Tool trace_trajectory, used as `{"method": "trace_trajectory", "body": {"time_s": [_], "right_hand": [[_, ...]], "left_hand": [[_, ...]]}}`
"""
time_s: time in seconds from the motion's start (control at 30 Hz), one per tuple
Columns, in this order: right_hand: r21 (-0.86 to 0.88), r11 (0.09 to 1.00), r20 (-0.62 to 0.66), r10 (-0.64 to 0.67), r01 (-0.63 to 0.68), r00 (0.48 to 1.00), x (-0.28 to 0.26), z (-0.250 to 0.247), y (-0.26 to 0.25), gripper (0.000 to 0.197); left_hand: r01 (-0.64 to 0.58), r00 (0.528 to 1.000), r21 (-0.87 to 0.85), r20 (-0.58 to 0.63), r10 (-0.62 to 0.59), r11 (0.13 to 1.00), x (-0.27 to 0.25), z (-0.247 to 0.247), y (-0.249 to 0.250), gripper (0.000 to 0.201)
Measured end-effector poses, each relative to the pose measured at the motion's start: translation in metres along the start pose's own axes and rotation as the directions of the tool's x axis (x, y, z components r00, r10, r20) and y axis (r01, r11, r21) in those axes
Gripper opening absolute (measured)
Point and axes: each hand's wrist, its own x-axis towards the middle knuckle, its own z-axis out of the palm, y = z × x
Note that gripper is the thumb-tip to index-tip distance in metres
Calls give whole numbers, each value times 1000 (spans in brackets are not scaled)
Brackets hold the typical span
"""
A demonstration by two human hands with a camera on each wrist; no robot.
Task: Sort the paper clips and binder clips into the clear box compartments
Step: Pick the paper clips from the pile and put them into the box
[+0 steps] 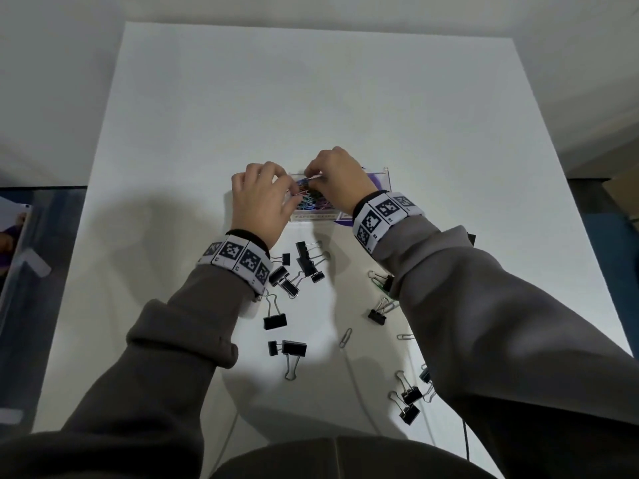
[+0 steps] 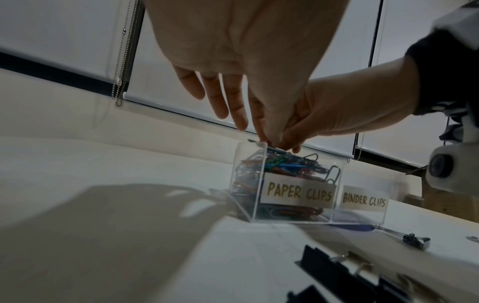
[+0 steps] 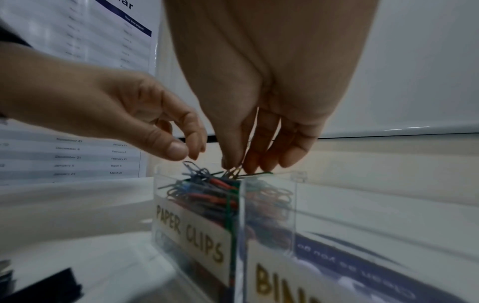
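Note:
The clear box [image 1: 386, 181] stands mid-table with both hands over it. Its left compartment, labelled PAPER CLIPS [image 2: 298, 192], is heaped with coloured paper clips [image 3: 207, 192]; the right one is labelled BINDER CLIPS [image 2: 364, 201]. My right hand [image 3: 233, 165] pinches a few yellowish paper clips [image 3: 234, 171] just above the heap, near the divider. My left hand [image 3: 185, 153] hovers over the heap's left side with loosely curled fingers, and nothing shows between thumb and forefinger. Black binder clips [image 1: 297, 267] lie scattered nearer me, along with loose paper clips [image 1: 345, 337].
More binder clips lie at the front right [image 1: 409, 397] and beside my right sleeve [image 1: 377, 316]. A thin cable [image 1: 359, 392] runs across the table's front. A clear bin [image 1: 14, 271] stands off the table's left edge. A purple printed sheet [image 3: 362, 266] lies under the box.

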Motion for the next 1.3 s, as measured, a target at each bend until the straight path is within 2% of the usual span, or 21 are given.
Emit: {"method": "trace_trajectory", "body": {"time_s": [0.07,0.17,0.33,0.4,0.5,0.57,0.67,0.9,1.0,1.07,1.1,1.17,1.23,1.3], "right_hand": [[-26,1000,-41,-4,3,999,-6,-1,2,24],[131,989,-144,94,-75,985,-25,-9,8,25],[336,922,-298,298,-193,907,-91,-17,19,21],[340,906,-275,354,-254,894,-126,-15,24,20],[304,883,-150,416,-358,897,-181,-8,34,19],[285,866,-78,448,-411,891,-214,-2,38,19],[257,837,-8,501,-483,865,-244,11,39,17],[10,915,115,400,-404,909,-268,37,32,11],[32,911,143,403,-412,904,-271,42,29,9],[15,921,168,380,-388,910,-271,44,29,12],[-12,928,187,367,-371,911,-270,44,29,14],[-46,935,209,354,-352,912,-267,44,30,16],[22,916,153,393,-401,907,-265,41,32,14],[204,835,16,519,-511,855,-261,35,39,10]], "left_hand": [[3,1000,-24,-8,-4,1000,-4,-3,0,15],[-30,1000,-57,-10,29,998,-17,-6,8,11],[-151,985,-95,70,158,984,-62,-3,28,2],[-217,964,-110,135,231,970,-88,2,37,5],[-263,915,-101,291,281,960,-125,9,55,13],[-247,876,-57,413,248,967,-143,11,67,30],[-203,873,-14,449,188,979,-156,19,77,41],[-158,860,-74,480,174,985,-160,34,96,18],[-185,838,-83,507,202,979,-153,36,99,14],[-168,831,-163,508,229,972,-144,37,104,8],[-122,826,-236,514,231,964,-138,38,107,4],[13,825,-395,523,213,919,-126,43,113,18],[98,813,-479,544,207,873,-116,47,120,23],[139,821,-502,540,184,854,-108,51,130,24]]}}
